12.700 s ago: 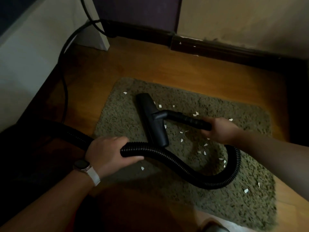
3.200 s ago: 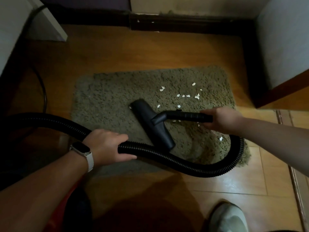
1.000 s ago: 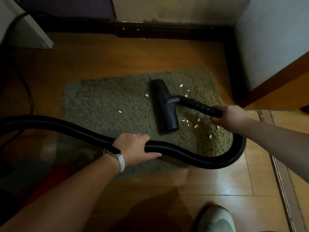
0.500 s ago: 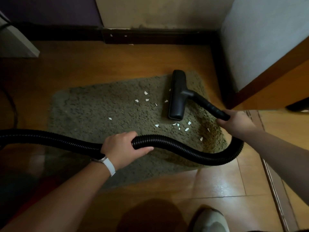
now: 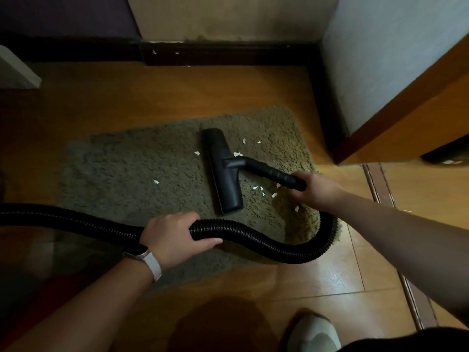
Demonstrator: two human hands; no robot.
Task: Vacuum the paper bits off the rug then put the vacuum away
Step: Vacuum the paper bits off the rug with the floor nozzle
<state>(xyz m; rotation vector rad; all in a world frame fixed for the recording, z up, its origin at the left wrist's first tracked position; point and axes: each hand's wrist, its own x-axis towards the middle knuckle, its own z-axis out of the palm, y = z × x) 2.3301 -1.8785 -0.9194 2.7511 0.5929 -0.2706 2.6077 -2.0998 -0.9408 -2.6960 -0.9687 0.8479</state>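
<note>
A shaggy olive rug lies on the wooden floor. The black vacuum floor head rests flat on the rug's right half, lengthwise away from me. My right hand grips the rigid black wand that joins the head. My left hand holds the ribbed black hose, which loops from the wand around the rug's near right corner and runs off to the left. Several white paper bits lie right of the head, a few sit near its far end, and one lies to its left.
A dark skirting board runs along the far wall. A white wall with a wooden door frame stands close on the right. A white panel corner is at far left. My light shoe is near the bottom edge.
The floor head has slid left and nearer to me across the rug, away from the far right corner. Both hands kept their grips; fewer paper bits show left of the head.
</note>
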